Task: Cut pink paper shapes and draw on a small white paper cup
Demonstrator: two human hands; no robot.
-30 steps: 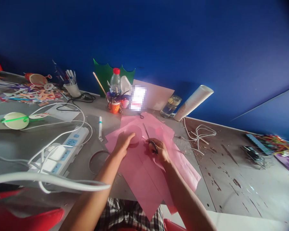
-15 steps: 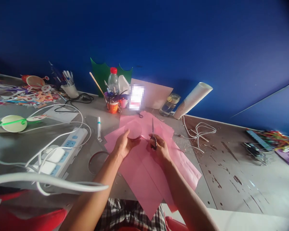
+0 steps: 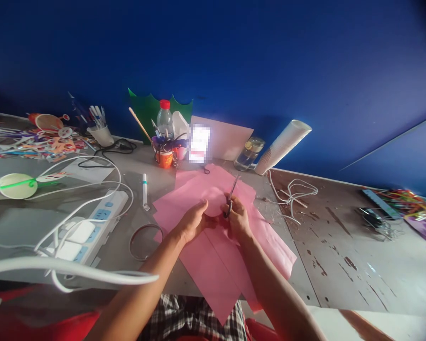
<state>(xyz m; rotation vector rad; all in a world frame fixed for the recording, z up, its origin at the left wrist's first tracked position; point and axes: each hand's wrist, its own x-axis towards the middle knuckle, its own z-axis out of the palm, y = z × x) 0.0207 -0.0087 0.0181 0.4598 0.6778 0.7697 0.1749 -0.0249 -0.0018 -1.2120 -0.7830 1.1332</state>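
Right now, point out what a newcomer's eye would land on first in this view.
Probably the bright, pixelated rectangle at the back of the table, glowing against the deep blue wall. Next come the pink sheets spread at front centre; above them the left hand holds a pink paper disc and the right hand holds scissors.

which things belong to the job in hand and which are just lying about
In use:
round pink paper piece, in the left hand
dark-handled metal scissors, in the right hand
pink paper sheets beneath

Apparently lying about:
white plastic power strip
red-capped clear plastic bottle
tilted white cup stack
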